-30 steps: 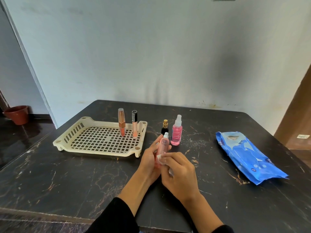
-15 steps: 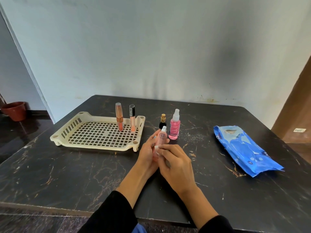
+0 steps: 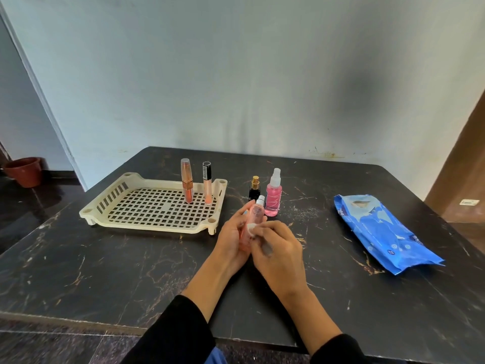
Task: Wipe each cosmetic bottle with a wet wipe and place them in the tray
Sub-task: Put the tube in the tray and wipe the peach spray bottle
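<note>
Head view shows a person seated at a dark marbled table [image 3: 105, 271], both forearms reaching forward in black sleeves. The left hand [image 3: 232, 237] curls around a small peach spray bottle [image 3: 254, 219], holding it tilted slightly above the tabletop. The right hand [image 3: 279, 245] pinches a white wet wipe [image 3: 250, 228] against the bottle's side. Just behind the hands stand a pink spray bottle [image 3: 273, 198] and a small black bottle with a gold cap [image 3: 254, 190], close together on the table. To the left lies a cream slotted tray [image 3: 118, 190], with an orange lipstick tube [image 3: 186, 181] and a black-capped lip gloss [image 3: 207, 183] standing upright near its far right corner. A blue wipes pack [image 3: 383, 229] lies well apart on the right. A terracotta pot [image 3: 25, 170] sits on the floor at far left.
</note>
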